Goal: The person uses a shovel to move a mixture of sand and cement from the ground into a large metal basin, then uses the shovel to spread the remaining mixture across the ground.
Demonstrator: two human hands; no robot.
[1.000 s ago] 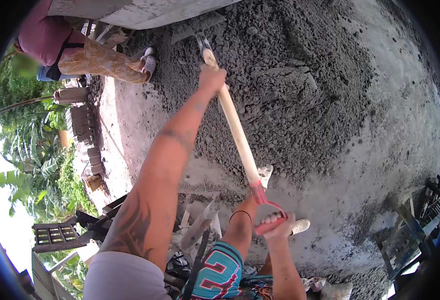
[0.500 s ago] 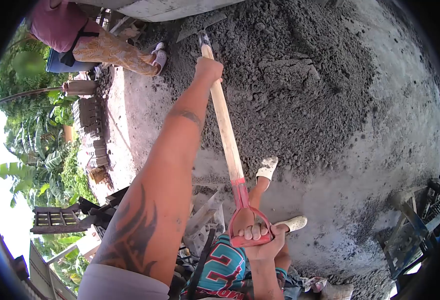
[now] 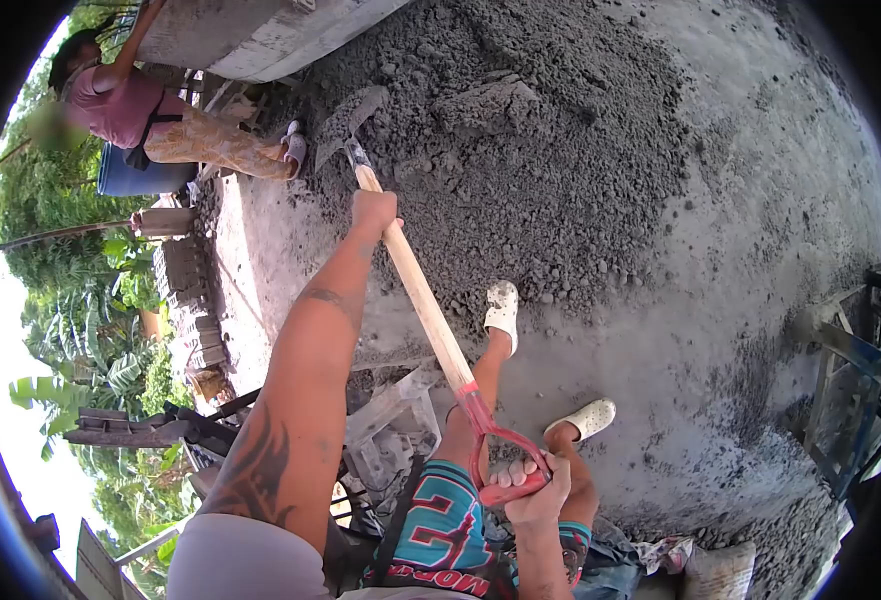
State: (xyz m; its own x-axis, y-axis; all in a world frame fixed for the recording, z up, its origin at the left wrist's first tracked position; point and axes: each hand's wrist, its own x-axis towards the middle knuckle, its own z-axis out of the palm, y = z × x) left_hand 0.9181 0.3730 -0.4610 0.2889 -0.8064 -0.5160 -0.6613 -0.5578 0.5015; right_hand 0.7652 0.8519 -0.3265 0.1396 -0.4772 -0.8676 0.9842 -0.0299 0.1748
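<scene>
Both my hands grip a long-handled shovel point(image 3: 425, 305). My left hand point(image 3: 374, 212) is wrapped round the pale wooden shaft, close above the metal socket. My right hand point(image 3: 540, 490) closes on the red D-shaped grip at the other end. The grey-coated blade point(image 3: 350, 125) lies at the edge of a large heap of dark grey, crumbly mix point(image 3: 580, 200), and its far edge overlaps the heap in this view.
At upper left a person in a pink shirt point(image 3: 110, 105) stands beside a big grey container point(image 3: 260, 40). My feet in white clogs point(image 3: 501, 318) are close to the heap. Concrete blocks point(image 3: 180, 270) are stacked at left; a metal frame point(image 3: 845, 360) stands at right.
The shovel blade has come down and left in the view, with both hands still on the shovel. The view has shifted, and more of the person in pink, one arm raised, now shows.
</scene>
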